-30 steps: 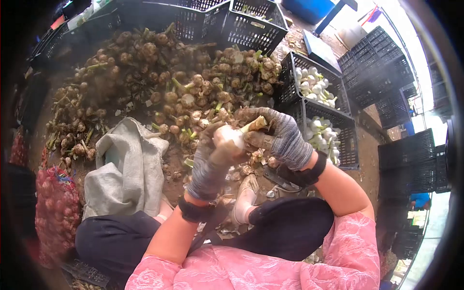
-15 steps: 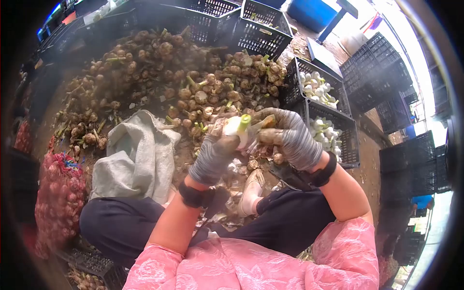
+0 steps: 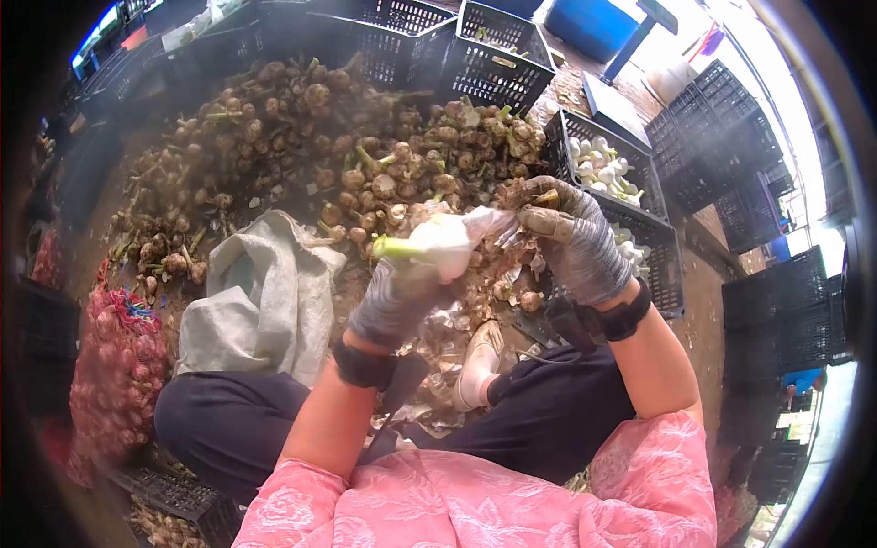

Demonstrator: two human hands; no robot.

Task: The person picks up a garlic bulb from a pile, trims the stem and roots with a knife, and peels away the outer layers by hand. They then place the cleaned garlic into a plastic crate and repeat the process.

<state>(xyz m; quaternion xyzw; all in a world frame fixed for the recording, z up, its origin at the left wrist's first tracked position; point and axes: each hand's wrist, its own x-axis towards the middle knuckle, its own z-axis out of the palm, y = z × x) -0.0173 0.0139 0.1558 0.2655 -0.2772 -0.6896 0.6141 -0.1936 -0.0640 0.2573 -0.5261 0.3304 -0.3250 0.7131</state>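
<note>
In front of my chest, my left hand in a grey striped glove is closed around a white garlic bulb. Its short green stem points left. My right hand, gloved alike, is closed on papery garlic skin stretching from the bulb's right side, with brown dry scraps hanging below the fingers. Beyond both hands spreads a heap of unpeeled garlic, brown and dirty. Loose skins lie on the ground beneath, around a light shoe. A dark object by my right wrist is hard to make out.
To the right, black crates hold white garlic: a farther crate and a nearer one. A pale sack lies left, beside a red net bag of garlic. Black crates line the back; stacked crates stand right.
My right hand has moved right, away from the bulb, with skin stretched between. My left hand has turned the bulb so its green stem points left instead of up.
</note>
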